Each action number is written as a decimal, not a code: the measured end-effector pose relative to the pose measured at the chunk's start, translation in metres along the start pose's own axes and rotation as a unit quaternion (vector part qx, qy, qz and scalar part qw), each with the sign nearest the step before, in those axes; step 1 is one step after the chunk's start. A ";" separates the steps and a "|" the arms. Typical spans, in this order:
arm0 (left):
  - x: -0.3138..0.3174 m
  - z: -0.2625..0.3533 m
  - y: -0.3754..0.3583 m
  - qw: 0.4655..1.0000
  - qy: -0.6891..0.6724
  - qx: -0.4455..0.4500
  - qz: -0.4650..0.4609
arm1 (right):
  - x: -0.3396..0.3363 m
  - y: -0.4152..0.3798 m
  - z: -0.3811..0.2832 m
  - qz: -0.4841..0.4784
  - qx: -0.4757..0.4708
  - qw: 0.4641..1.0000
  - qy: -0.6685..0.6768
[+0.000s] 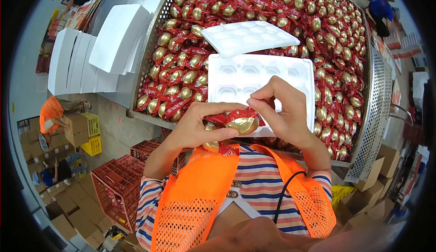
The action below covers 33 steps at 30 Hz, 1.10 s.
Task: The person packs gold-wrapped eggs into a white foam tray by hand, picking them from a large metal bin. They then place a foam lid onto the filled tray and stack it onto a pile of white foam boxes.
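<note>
My left hand (pixel 196 127) is closed around a gold-and-red wrapped egg-shaped item (pixel 243 124), held above the near edge of the bin. Another gold piece in red wrap (pixel 211 138) shows under its fingers. My right hand (pixel 284 111) is closed in a pinch at the red wrapper's right end; the fingertips partly hide what they grip. Just beyond both hands lies a white foam tray (pixel 306 77) with rounded hollows, partly covered by my right hand. A second white foam piece with hollows (pixel 250 37) rests tilted behind it, on the heap of wrapped eggs (pixel 338 47).
A perforated metal bin (pixel 379 84) holds the heap. Stacked white foam boxes (pixel 119 38) stand on the metal table at left. Red crates (pixel 120 188) are low at left, with cartons (pixel 75 127) and yellow crates (pixel 92 146). Other people work at left and upper right.
</note>
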<state>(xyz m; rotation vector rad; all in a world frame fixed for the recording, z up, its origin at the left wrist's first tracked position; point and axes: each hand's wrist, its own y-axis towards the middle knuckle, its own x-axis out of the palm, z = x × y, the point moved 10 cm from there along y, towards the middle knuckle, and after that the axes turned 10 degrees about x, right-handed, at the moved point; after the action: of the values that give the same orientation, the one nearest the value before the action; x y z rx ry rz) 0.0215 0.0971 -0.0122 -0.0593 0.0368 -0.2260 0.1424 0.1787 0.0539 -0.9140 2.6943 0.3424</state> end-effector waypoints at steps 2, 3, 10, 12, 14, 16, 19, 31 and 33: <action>0.000 -0.002 0.000 1.000 -0.009 -0.003 -0.011 | 0.002 0.002 0.009 -0.014 0.034 0.998 0.042; -0.001 -0.002 0.000 1.000 -0.013 0.001 -0.015 | 0.004 0.003 0.014 -0.022 0.050 0.996 0.068; 0.001 -0.001 0.001 0.998 -0.060 0.008 -0.031 | 0.008 0.002 0.032 -0.045 0.120 0.974 0.188; 0.002 -0.002 0.003 0.996 -0.084 0.011 -0.021 | 0.007 0.002 0.031 -0.050 0.119 0.974 0.186; 0.001 -0.004 0.004 0.995 -0.103 0.012 -0.017 | 0.006 0.001 0.032 -0.055 0.123 0.973 0.189; 0.001 -0.005 0.004 0.993 -0.114 0.011 -0.018 | 0.005 -0.002 0.033 -0.059 0.132 0.969 0.198; 0.003 -0.012 0.001 0.979 -0.197 -0.046 -0.010 | 0.003 -0.004 0.035 -0.057 0.149 0.964 0.215; -0.013 -0.028 0.001 0.964 -0.247 -0.026 0.093 | -0.002 -0.011 0.018 -0.108 0.059 0.992 -0.011; -0.032 -0.029 -0.003 0.946 -0.288 -0.002 0.149 | -0.036 0.004 0.026 0.034 0.046 0.998 0.004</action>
<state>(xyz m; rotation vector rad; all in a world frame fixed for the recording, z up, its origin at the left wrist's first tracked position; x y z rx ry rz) -0.0116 0.1002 -0.0403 -0.1204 -0.5352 0.1017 0.1720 0.2101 0.0417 -0.8003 2.7282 0.2265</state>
